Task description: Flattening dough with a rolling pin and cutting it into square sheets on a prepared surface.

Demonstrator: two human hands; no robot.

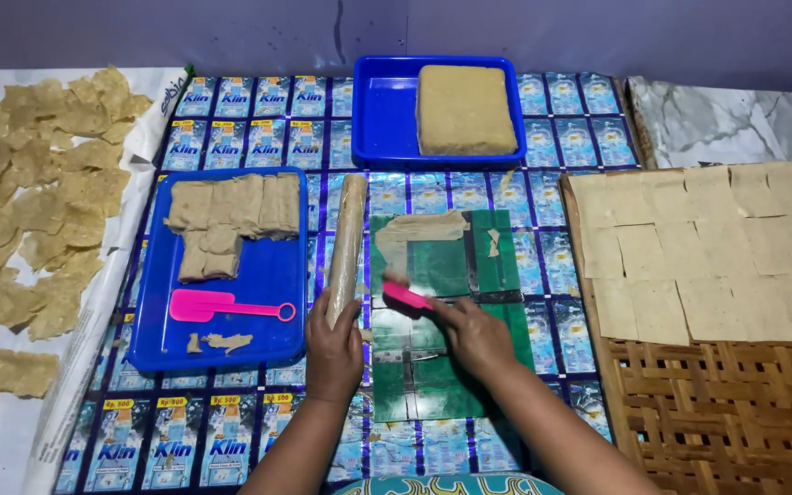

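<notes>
On the left edge of the green board point(469, 275), the left hand point(335, 348) curls over the near end of a rolling pin point(346, 243), whose long axis runs away from the person toward the far blue tray point(385, 119). Just right of it, the right hand point(474, 335) closes on a pink scraper point(407, 295), its blade pointing up and left toward a thin, torn sheet of dough point(419, 229) lying across the board's far left corner. The dough lies beyond the scraper, nearer the right hand than the left. Further right, cut dough squares point(689, 238) cover a woven mat point(726, 403).
</notes>
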